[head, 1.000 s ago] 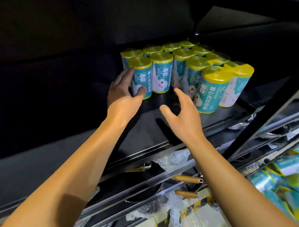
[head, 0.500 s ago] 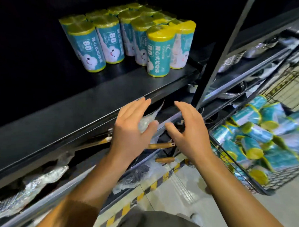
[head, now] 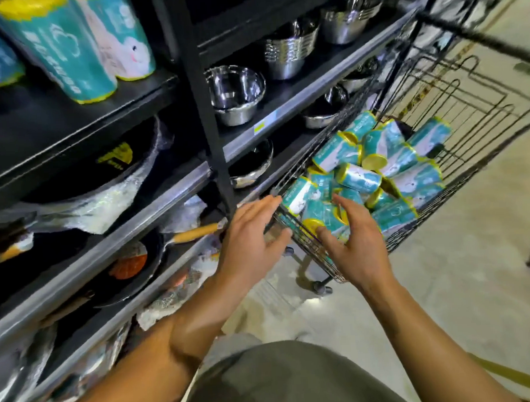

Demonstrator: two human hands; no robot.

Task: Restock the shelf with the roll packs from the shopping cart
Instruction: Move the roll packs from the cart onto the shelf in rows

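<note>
Reaching toward the cart [head: 453, 80], the person is between placements: both hands are empty and headed for another pick, as I judge it.

Largest is the shelf [head: 81, 123], black metal with flat boards and steel-edged lips; its top board at upper left already carries upright packs [head: 69, 51], standing near the board's front edge. The boards below hold wrapped dark pans with wooden handles, and the bay to the right holds stacked shiny steel bowls [head: 237, 89].

The cart is thin black wire mesh, parked just beside the shelf's right bay. Its near left corner is heaped with loose rolls [head: 375, 171], small cylinders in glossy teal film with yellow ends, lying at all angles on top of each other.

The left hand [head: 250, 241] hangs released, fingers straight, just outside the cart's near rim, touching nothing I can make out. The right hand [head: 355, 239] is spread and loosely curved over the nearest rolls, inside the near corner; whether its fingertips already touch the film is unclear, but it grips nothing.

Next calls for closing fingers round one or two cylinders. Slick film and round sides will likely let neighbours roll once one is lifted.
</note>
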